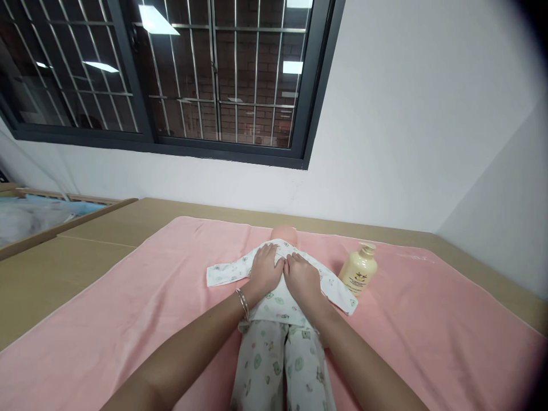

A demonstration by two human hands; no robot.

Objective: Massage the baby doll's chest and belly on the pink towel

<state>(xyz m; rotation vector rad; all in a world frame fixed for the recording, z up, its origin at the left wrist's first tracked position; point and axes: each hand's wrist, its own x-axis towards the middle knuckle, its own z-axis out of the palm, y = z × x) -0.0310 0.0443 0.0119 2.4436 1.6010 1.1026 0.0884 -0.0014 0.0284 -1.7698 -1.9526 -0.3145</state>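
Observation:
A doll [283, 234] lies on its back, its bare rounded head at the far end and most of its face hidden. It wears a white patterned long-sleeved shirt [280, 305] and matching trousers [261, 362], with both sleeves spread out sideways. My left hand [266, 269], a silver bangle at its wrist, rests on the chest of the shirt with fingers stretched out. Beside it, my right hand [303, 281] has its fingers curled together at the shirt's front middle, seemingly pinching the cloth. The two thumbs nearly meet.
Right of the doll, near a sleeve end, stands a yellow pump bottle [360, 268]. A pink sheet [149, 302] covers the wooden-coloured table [85, 251]. On the left is a wood-edged box [85, 218] with plastic-wrapped contents. Behind are a white wall and a barred window [222, 74].

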